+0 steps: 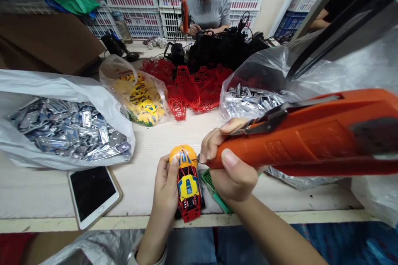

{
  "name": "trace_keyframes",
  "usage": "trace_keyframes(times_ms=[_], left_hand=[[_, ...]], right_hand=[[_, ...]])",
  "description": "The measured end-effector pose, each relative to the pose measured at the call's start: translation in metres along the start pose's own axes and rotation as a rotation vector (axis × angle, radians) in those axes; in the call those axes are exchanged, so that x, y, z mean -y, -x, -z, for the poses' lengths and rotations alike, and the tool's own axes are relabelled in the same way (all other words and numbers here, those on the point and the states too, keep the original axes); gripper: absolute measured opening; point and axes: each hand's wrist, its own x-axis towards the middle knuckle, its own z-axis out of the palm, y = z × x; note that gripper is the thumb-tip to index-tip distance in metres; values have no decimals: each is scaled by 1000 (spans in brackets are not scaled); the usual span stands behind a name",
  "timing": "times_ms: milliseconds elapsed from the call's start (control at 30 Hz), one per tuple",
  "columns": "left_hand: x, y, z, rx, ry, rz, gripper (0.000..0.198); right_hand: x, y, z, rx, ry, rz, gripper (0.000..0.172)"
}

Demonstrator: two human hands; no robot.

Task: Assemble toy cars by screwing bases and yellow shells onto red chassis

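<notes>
My left hand (167, 178) grips the side of a toy car (189, 190) near the front edge of the table. The car has a red cage frame, a yellow and blue roof panel and an orange-yellow rounded front. My right hand (231, 165) is wrapped around an orange electric screwdriver (280, 140), held nearly level. Its bit points left and meets the car's side by the orange front; whether a screw sits there is too small to tell. Partly under my right hand lies a green tray (217, 194) with a gridded surface.
Bags of silvery parts (90, 128) and yellow parts (146, 103) stand left, beside a phone (93, 194). Red cage frames (199, 87) pile up behind. Another clear bag (248, 97) holds silvery pieces at right. A co-worker (211, 8) sits opposite, under a hanging orange screwdriver (185, 16).
</notes>
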Motion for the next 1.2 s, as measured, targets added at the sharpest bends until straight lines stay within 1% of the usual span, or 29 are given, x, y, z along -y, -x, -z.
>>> trace_keyframes(times_ms=[100,167,300,433,500,600,667,767,867,967,1100,1200], left_hand=[[2,0,-1,-21,-46,-48,68],[2,0,-2,-21,-72,-81,67],[1,-1,-2,-19,-86,-85,66],[0,-2,-1,-9,-85,-67,67],[1,-2,-1,-13,-76,-65,66],[3,0,0,-9,-56,-42,65],[3,1,1,-8,-37,-32,63],[2,3,1,-14,-26,-33,59],[0,5,0,1,-37,-43,56],[-1,6,-1,13,-49,-64,55],[-1,7,-1,-6,-59,-44,56],[0,6,0,2,-57,-31,56]], right_hand=[[-4,1,-4,-33,-41,-11,31],[-8,3,-6,-7,-32,-22,28],[-16,6,-9,-7,-23,-2,32],[-17,4,-12,-66,-116,2,40],[-10,-1,-13,-108,-170,5,39],[9,-13,-11,-178,-290,6,28],[23,-18,-5,-225,-362,-24,20],[35,-16,8,-272,-376,-71,19],[31,-4,18,-261,-346,-143,18],[22,8,19,-229,-345,-207,18],[17,13,15,-198,-338,-224,17],[15,14,13,-185,-344,-227,17]])
